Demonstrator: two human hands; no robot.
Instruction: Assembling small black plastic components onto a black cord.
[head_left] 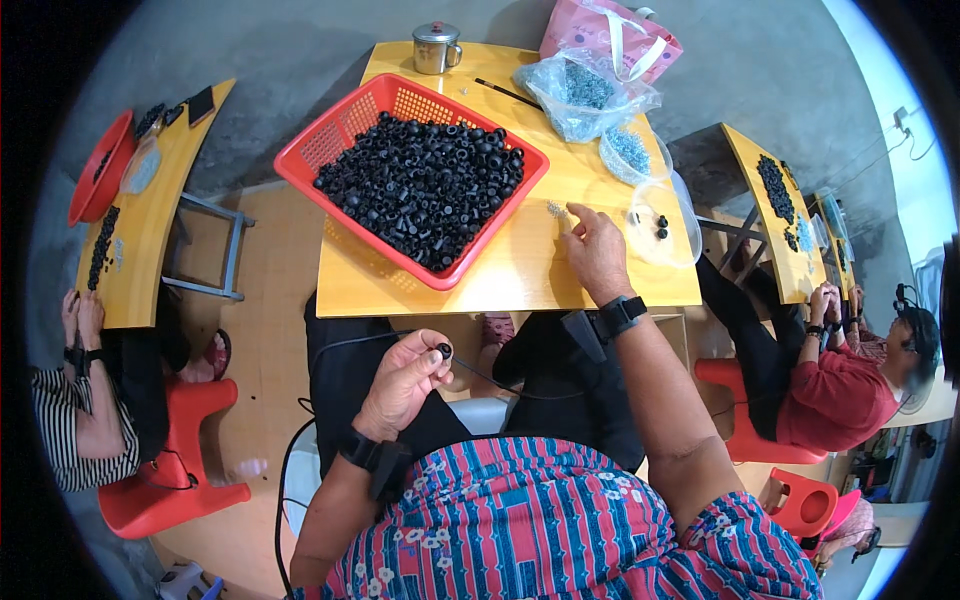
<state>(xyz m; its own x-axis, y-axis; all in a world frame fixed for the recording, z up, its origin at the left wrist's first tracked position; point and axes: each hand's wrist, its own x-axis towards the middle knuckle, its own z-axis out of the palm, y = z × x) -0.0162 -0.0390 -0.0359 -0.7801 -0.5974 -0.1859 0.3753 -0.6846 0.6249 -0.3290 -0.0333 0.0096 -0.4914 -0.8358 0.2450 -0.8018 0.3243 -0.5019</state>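
Between the thumb and fingers of my left hand (403, 380) is a small round black plastic part (444, 351), held above my lap just off the table's front edge. My right hand (598, 250) reaches over the tabletop, its index finger stretched toward a little pile of tiny clear pieces (556, 209). The other right fingers are loosely curled, and I see nothing in them. Left of that hand stands a red plastic basket (298, 165) heaped with small black parts (425, 185). Close by on its right, a shallow clear dish (680, 245) holds a few black parts (662, 227).
Farther back on the yellow table (490, 300) are a clear tub of bluish pieces (627, 152), a plastic bag of them (583, 88), a black pen (507, 93), a lidded metal mug (436, 48) and a pink bag (610, 38). Other people work at side tables (135, 270). A cable (283, 500) hangs beside my left arm.
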